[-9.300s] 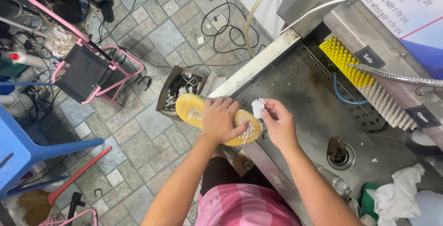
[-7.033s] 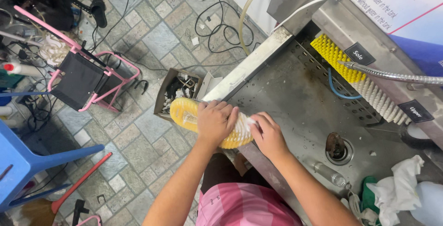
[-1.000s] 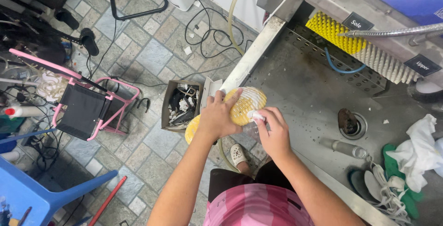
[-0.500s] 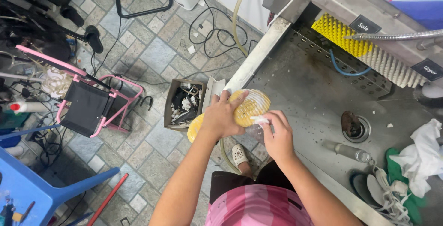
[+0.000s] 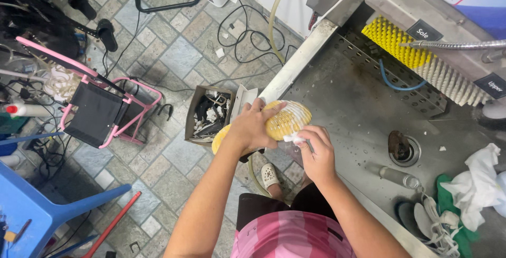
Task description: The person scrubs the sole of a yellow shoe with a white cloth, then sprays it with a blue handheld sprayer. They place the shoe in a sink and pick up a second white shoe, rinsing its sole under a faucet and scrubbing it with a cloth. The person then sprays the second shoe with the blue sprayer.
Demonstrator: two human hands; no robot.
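The left hand [image 5: 252,127] grips a yellow shoe [image 5: 282,121], sole up, over the metal sink's [image 5: 342,105] edge. The right hand [image 5: 316,150] pinches a white wipe [image 5: 291,138] against the sole. At nine o'clock of the shoe, a cardboard box [image 5: 206,114] on the floor holds scraps.

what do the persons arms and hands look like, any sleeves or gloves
Both arms are bare to the frame's lower edge: no sleeves, gloves, watch or rings visible on the left hand or right hand. Below them show a pink checked top and dark shorts.
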